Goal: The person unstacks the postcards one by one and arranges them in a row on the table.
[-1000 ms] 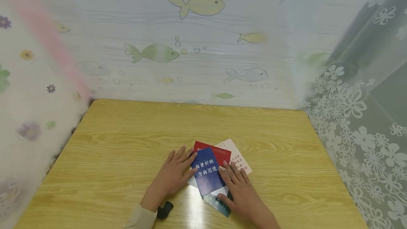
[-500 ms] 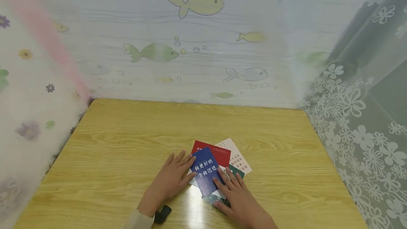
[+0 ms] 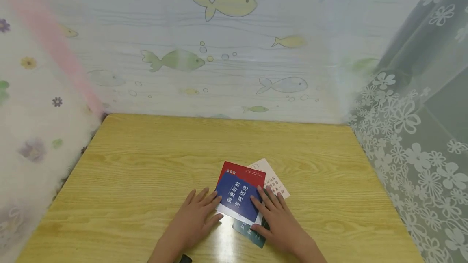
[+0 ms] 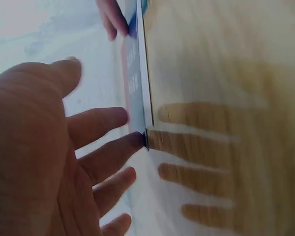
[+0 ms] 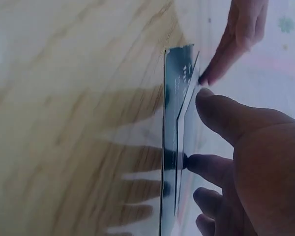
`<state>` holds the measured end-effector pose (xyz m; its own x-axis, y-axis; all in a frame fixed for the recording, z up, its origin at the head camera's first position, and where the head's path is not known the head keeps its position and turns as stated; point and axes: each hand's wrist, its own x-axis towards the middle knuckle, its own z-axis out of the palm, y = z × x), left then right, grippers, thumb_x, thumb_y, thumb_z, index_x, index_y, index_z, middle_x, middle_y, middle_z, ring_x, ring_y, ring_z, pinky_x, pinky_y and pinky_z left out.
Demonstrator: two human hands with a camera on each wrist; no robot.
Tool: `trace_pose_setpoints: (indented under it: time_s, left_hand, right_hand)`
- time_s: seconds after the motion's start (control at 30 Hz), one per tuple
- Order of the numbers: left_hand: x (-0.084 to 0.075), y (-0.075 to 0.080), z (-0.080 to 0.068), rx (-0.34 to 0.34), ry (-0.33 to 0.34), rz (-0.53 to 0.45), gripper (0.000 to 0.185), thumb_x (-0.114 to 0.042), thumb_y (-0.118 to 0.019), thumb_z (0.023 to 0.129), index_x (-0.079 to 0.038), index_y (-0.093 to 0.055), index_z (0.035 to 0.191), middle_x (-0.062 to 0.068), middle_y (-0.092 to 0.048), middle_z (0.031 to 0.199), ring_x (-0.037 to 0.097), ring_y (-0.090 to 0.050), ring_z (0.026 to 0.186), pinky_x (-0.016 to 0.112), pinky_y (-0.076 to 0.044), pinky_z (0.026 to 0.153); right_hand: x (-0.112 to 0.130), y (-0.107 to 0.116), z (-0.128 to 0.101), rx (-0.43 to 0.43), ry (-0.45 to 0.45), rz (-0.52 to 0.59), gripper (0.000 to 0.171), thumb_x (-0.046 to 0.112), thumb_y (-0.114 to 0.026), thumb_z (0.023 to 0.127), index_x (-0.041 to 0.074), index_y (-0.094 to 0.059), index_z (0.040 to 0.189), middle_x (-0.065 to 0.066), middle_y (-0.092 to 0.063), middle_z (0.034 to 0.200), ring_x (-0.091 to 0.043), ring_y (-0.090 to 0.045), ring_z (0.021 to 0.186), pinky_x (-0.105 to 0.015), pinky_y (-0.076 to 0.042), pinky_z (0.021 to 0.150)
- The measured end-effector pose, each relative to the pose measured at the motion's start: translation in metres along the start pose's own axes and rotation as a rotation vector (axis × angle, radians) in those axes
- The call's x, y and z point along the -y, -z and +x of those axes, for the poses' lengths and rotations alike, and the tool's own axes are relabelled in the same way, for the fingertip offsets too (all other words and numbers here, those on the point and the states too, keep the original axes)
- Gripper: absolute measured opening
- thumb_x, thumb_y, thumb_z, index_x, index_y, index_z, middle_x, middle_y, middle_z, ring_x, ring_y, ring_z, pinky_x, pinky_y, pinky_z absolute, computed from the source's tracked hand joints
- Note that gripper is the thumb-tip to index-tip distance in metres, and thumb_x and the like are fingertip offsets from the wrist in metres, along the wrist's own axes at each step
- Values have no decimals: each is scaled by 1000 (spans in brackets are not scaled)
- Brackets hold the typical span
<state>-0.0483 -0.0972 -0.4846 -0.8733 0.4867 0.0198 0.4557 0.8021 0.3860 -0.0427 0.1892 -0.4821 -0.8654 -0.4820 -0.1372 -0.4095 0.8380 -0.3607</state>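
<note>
- Head: both hands lie flat, fingers straight, grasping nothing; left hand (image 3: 193, 218) and right hand (image 3: 279, 222) press the blue card (image 3: 235, 196) atop the red card (image 3: 243, 171) on the table (image 3: 146, 165).
- Left wrist: fingertips (image 4: 135, 140) touch the blue card's edge.
- Right wrist: uneven pushing could skew the stack.

Four cards (image 3: 237, 196) lie overlapped on one table (image 3: 146, 165), between two hands (image 3: 193, 222).

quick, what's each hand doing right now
Left hand: open, straight fingers touching the left edge of the blue card with white lettering.
Right hand: open, fingers resting flat on the overlapping cards.
</note>
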Motion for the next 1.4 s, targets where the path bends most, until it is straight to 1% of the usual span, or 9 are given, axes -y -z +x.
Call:
trace_pose_setpoints:
  time_s: [0.23, 0.33, 0.43, 0.57, 0.73, 0.87, 1.07, 1.3, 1.4]
  left_hand:
    - [-12, -3, -18, 15, -54, 52, 53, -53, -47, 104, -17, -64, 139, 3, -59, 148, 34, -46, 143, 59, -33, 119]
    - [-15, -3, -21, 14, -93, 69, 51, -51, -50, 103, -16, -67, 136, 4, -62, 143, 33, -49, 141, 59, -36, 117]
    - [-17, -2, -21, 25, -124, 73, 46, -48, -52, 103, -16, -70, 131, 5, -65, 140, 32, -51, 140, 58, -38, 116]
    - [-16, 0, -17, 31, -140, 58, 40, -42, -58, 101, -16, -70, 130, 5, -63, 142, 32, -50, 140, 57, -38, 117]
    - [-7, 3, -10, -27, -138, 55, 43, -36, -68, 95, -13, -69, 131, 6, -59, 146, 32, -48, 142, 56, -36, 118]
    - [2, 5, -6, -58, -123, 43, 49, -35, -72, 92, -9, -68, 133, 9, -57, 148, 33, -46, 143, 56, -35, 119]
    - [14, 7, 3, -39, -94, -4, 59, -37, -74, 90, -7, -62, 139, 13, -52, 152, 37, -41, 146, 59, -31, 120]
    - [26, 7, 15, -12, -64, -16, 76, -45, -76, 86, -5, -54, 147, 16, -44, 158, 40, -34, 149, 60, -25, 123]
    - [29, 6, 21, 5, -60, -22, 85, -50, -77, 83, -5, -51, 150, 17, -41, 160, 41, -31, 151, 60, -24, 123]
  right_hand:
    - [-6, 2, 3, -17, -19, -20, 76, 49, -67, 94, 12, -42, 156, -14, -27, 167, -40, -16, 156, -65, -15, 124]
    - [-9, 3, 3, -25, -25, -22, 78, 46, -71, 92, 11, -42, 156, -15, -27, 167, -40, -16, 156, -64, -15, 124]
    - [-11, 3, 4, -26, -27, -22, 79, 46, -72, 91, 10, -43, 155, -14, -26, 167, -40, -16, 156, -63, -15, 125]
    - [-15, 4, 5, -20, -25, -1, 80, 47, -72, 91, 10, -43, 155, -14, -26, 167, -39, -16, 156, -63, -15, 125]
    - [-24, 6, 6, -25, -19, 62, 85, 46, -77, 88, 9, -41, 156, -15, -24, 168, -39, -16, 156, -62, -14, 125]
    - [-35, 8, 11, -36, 20, 77, 94, 43, -84, 81, 6, -40, 156, -18, -25, 167, -41, -17, 155, -64, -17, 124]
    - [-46, 15, 16, -35, 30, 95, 108, 46, -91, 70, 4, -40, 155, -21, -29, 165, -46, -21, 153, -66, -21, 122]
    - [-51, 19, 23, -45, 55, 89, 111, 48, -93, 67, 1, -42, 154, -24, -31, 163, -48, -22, 151, -68, -23, 120]
    - [-53, 18, 23, -36, 51, 110, 110, 48, -93, 67, 1, -43, 153, -24, -31, 163, -49, -21, 151, -69, -22, 120]
